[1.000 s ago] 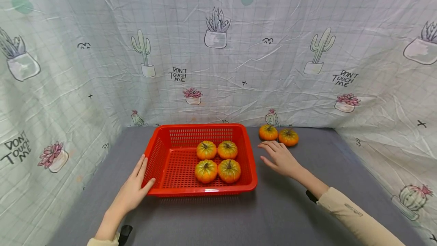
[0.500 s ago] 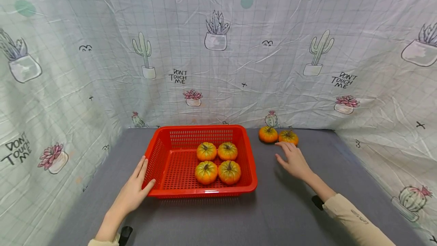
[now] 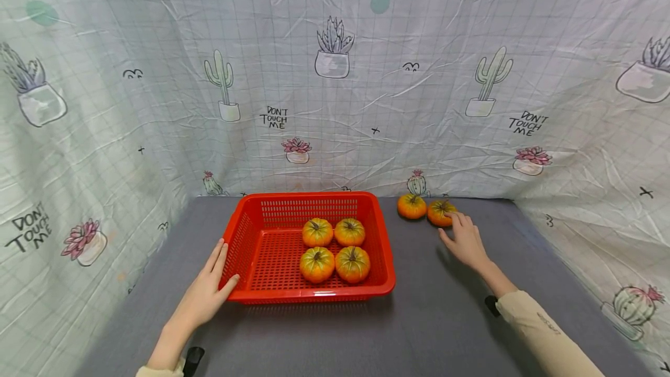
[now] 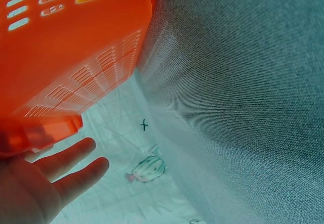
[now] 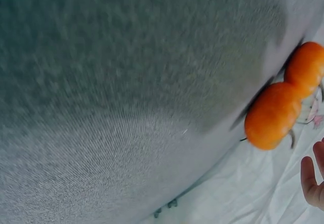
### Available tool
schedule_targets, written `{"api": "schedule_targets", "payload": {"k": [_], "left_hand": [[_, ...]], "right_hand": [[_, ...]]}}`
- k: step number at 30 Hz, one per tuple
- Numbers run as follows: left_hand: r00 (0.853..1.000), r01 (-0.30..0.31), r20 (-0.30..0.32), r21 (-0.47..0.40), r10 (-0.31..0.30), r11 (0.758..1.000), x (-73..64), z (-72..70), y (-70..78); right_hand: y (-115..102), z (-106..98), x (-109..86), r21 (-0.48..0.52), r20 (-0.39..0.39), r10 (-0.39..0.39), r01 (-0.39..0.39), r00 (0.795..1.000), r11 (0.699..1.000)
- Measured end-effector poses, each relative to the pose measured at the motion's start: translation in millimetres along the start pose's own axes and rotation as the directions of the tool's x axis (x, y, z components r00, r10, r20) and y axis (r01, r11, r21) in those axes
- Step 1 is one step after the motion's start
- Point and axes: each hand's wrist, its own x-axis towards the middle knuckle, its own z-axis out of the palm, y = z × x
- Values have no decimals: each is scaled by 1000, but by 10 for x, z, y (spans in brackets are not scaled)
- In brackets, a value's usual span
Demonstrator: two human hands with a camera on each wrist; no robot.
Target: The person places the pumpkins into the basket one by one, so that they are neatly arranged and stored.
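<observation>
My left hand (image 3: 204, 290) rests with straight fingers against the left rim of a red plastic basket (image 3: 314, 294); in the left wrist view its fingers (image 4: 76, 158) extend by the basket's edge. Toward the back right, my right hand (image 3: 468, 242) hovers at a small orange pumpkin (image 3: 438, 212), its fingertips overlapping the pumpkin's right side in the head view. The right wrist view shows a gap between the fingers (image 5: 308, 176) and that pumpkin (image 5: 272, 117). A second pumpkin (image 3: 411, 206) sits just left of it, on the grey table.
Several more pumpkins (image 3: 317, 265) stand grouped in the right half of the basket. A pale patterned cloth (image 3: 366, 103) hangs behind and along both sides of the grey table (image 3: 324, 342).
My right hand has moved right and slightly back, from beside the basket to the right-hand pumpkin outside it. My left hand has stayed at the basket's rim.
</observation>
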Motion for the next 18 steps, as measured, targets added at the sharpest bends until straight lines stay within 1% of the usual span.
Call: {"api": "schedule_targets", "payload": {"k": [4,7,11,14,18], "left_hand": [[1000,1,0,-4,-1,1000,-2,-1,1],[1000,0,-4,-6,0,1000,-7,-2,0],[1000,-3,-7,-5,2,1000,-12,0,0],[1000,-2,-6,-4,2,1000,-12,1,2],[1000,-3,-5,-7,3,1000,-13,-3,0]], "right_hand": [[77,21,52,-10,-26,6,-7,1000,1000],[133,38,96,-11,-10,34,-34,999,999],[204,66,159,9,63,111,-112,992,994],[242,98,202,15,117,166,-169,979,986],[274,164,263,23,179,209,-216,961,976]]}}
